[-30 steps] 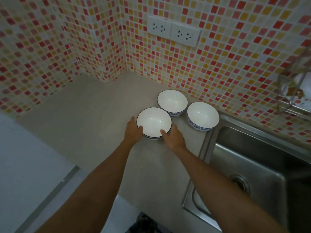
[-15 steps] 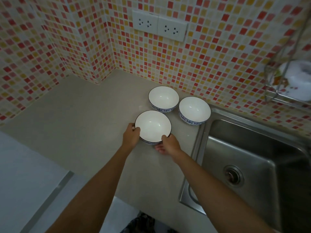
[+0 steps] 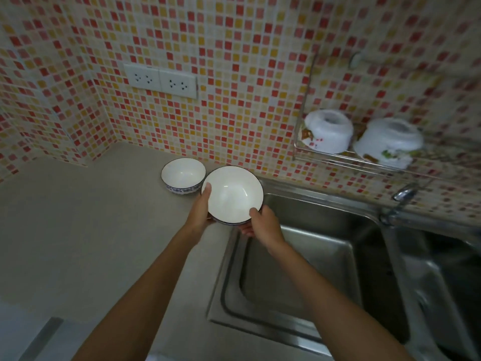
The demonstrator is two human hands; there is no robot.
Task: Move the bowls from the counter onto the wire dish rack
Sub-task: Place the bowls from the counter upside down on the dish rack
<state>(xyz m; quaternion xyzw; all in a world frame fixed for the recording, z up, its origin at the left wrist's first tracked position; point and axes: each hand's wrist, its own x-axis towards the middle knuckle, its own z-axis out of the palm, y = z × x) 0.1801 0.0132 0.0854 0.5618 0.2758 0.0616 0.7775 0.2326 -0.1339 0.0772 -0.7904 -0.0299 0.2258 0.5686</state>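
Observation:
Both hands hold one white bowl [image 3: 233, 195] with a dark rim, lifted above the counter's right edge by the sink. My left hand [image 3: 200, 211] grips its left rim with the thumb on top. My right hand [image 3: 261, 224] grips its near-right rim, fingers underneath. A second white bowl [image 3: 183, 175] with a blue pattern stands on the counter [image 3: 91, 230] just left of the held one. A third bowl seen earlier is hidden behind the held bowl. The wire dish rack [image 3: 364, 157] hangs on the tiled wall at the upper right, above the sink.
Two white bowls [image 3: 329, 131] [image 3: 387, 142] lie upside down in the rack. A steel sink [image 3: 299, 261] lies below the rack with a tap [image 3: 402, 196] at its right. A double socket [image 3: 160, 80] sits on the mosaic wall.
The bowl has left the counter and moved up and to the right in both hands, now covering the third bowl. The view has swung right, bringing the rack into sight.

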